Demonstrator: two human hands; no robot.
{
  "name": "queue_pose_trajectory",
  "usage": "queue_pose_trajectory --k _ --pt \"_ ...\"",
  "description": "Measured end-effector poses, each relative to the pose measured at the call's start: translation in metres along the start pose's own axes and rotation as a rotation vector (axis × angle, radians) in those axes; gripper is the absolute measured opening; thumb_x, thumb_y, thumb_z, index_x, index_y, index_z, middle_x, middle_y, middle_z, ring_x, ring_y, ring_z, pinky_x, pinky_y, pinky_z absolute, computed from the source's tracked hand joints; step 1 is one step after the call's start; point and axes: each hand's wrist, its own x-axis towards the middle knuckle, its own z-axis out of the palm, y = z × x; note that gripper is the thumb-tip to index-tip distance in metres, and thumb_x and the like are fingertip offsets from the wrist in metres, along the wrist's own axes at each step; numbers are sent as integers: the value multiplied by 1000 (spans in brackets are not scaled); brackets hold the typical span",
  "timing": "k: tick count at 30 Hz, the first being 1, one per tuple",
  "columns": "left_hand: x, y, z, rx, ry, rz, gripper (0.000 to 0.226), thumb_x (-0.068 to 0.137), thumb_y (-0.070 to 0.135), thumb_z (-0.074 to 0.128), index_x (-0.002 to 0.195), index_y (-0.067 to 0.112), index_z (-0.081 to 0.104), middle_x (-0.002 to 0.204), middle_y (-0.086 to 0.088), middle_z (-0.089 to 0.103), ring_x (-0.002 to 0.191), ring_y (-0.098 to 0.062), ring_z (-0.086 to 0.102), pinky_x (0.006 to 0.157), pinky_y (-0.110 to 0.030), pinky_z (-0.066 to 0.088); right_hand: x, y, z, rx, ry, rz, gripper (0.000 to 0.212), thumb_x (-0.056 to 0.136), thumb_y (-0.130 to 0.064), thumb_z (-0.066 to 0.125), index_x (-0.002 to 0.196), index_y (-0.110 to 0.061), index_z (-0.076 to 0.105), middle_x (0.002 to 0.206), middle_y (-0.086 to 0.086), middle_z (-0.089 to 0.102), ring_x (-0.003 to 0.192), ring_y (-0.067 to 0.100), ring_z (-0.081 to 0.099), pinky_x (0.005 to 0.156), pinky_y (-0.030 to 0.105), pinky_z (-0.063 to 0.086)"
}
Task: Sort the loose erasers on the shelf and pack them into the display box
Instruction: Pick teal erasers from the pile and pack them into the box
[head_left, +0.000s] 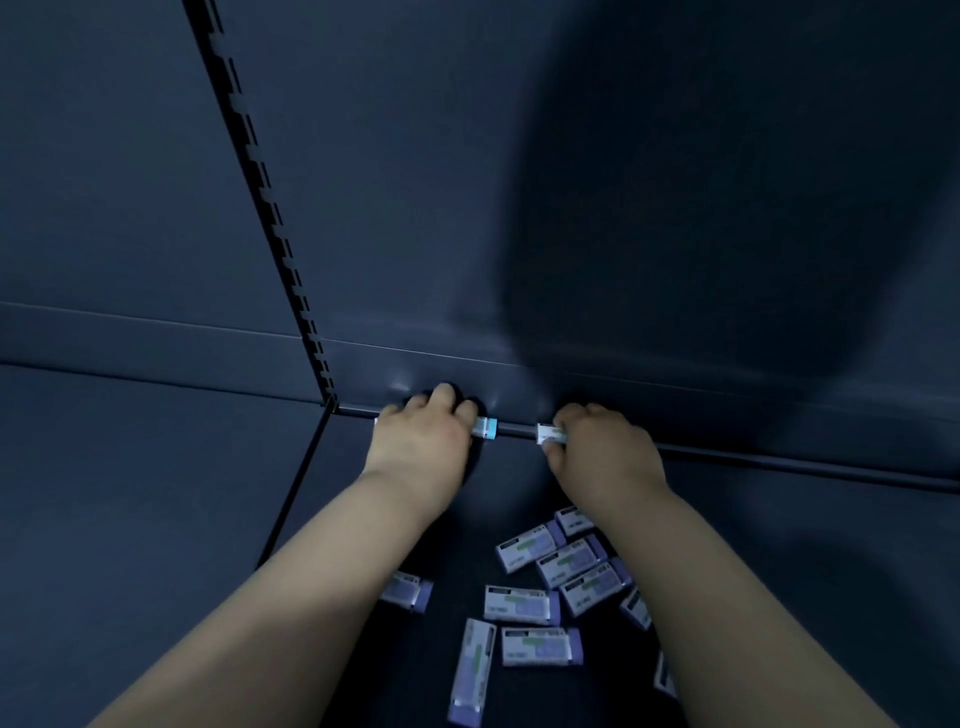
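Mostly hidden erasers (487, 428), left hand (421, 436), right hand (605, 449)

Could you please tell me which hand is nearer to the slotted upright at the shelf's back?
Left. The left hand sits just right of the foot of the slotted upright; the right hand is farther right, beyond the left one.

Loose erasers (550, 597) crowd shelf (130, 493) btwn forearms; left side open, back wall (415, 182) blocks reach.
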Motion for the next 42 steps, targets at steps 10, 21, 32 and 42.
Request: queue_pose_trajectory --k 10,21,32,42 --pt "-10 2 -8 -17 -43 83 39 93 33 47 131 28 38 131 2 45 124 -22 38 95 -34 31 -12 -1 -3 169 -143 -176 27 88 -26 49 114 -33 51 108 -5 46 108 18 45 85 31 27" --pt "-32 -8 -13 -92 3 160 36 95 28 45 129 40 46 122 7 53 117 -19 46 93 -29 32 -28 0 -7 231 -48 -209 31 87 -57 49 84 -28 61 98 -13 54 97 7 50 94 34 29" --pt "-37 -7 -14 73 -6 292 48 91 31 53 137 36 39 138 8 31 126 -17 27 100 -32 25 -29 -10 5 62 -24 -57 36 85 -45 52 117 -29 56 118 -5 50 113 16 47 95 36 31" --pt "-34 -5 -10 74 -1 352 35 96 32 43 131 31 41 131 9 47 121 -16 31 93 -29 22 -38 -6 5 195 -3 -54 33 90 -49 49 114 -29 59 119 -6 49 114 14 46 95 35 32"
